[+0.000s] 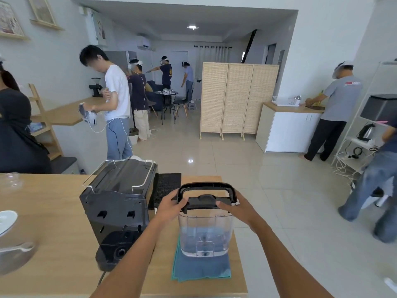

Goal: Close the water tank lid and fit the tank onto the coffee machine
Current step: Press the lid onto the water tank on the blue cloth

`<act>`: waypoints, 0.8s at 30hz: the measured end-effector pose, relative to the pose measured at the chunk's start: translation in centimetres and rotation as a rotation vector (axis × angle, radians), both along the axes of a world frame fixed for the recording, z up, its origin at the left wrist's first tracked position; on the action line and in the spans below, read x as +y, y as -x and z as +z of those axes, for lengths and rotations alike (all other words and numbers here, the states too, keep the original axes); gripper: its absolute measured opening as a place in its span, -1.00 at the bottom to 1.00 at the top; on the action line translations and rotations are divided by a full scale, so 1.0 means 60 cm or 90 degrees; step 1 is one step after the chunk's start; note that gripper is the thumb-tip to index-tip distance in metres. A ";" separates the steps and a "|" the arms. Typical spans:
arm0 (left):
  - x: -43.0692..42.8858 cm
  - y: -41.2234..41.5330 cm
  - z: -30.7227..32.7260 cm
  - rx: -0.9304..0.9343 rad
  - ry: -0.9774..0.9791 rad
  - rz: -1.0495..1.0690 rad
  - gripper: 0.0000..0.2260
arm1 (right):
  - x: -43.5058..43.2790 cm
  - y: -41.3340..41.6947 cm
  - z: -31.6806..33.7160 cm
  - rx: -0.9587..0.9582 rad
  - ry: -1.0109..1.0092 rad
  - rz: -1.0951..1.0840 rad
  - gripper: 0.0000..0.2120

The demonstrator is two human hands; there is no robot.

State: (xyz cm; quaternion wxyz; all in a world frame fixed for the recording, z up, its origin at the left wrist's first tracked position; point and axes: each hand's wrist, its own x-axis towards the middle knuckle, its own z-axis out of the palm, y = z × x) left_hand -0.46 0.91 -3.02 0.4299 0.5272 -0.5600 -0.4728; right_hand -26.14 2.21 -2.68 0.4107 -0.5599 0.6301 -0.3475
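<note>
Tank [205, 233] sits upright on a blue cloth [200, 267] at the near right of the table [53, 244], just right of the machine [117, 203], not touching it. Part-filled with water. Lid [204, 201] looks down on the rim, handle [207, 187] standing up above it; can't tell if it's fully seated. Left hand [171, 203] grips the lid's left edge, thumb on top; right hand [234, 204] grips the right edge, thumb on the lid. Both grasping, neither clenched empty. My read: step in hand is pressing the lid home. Push down evenly on both sides so it doesn't cock, keep the tank flat on the cloth, it may slide. Then lift by the handle, keep it level because of the water, and move left to the machine's base socket [119, 251] at its near end. Line up the tank's bottom valve [204, 253] over it and lower straight down, no tilt. Risk: slosh or a half-latched lid.
</note>
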 end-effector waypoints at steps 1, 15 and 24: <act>0.001 -0.002 -0.001 -0.014 0.034 0.003 -0.64 | -0.001 -0.001 0.002 0.000 0.003 0.001 -0.38; 0.015 0.035 -0.005 0.021 0.064 0.077 -0.46 | 0.007 -0.028 0.002 -0.091 0.030 -0.060 -0.05; 0.027 0.035 -0.023 -0.006 0.025 0.064 -0.57 | 0.012 -0.011 -0.014 -0.128 0.001 -0.025 -0.23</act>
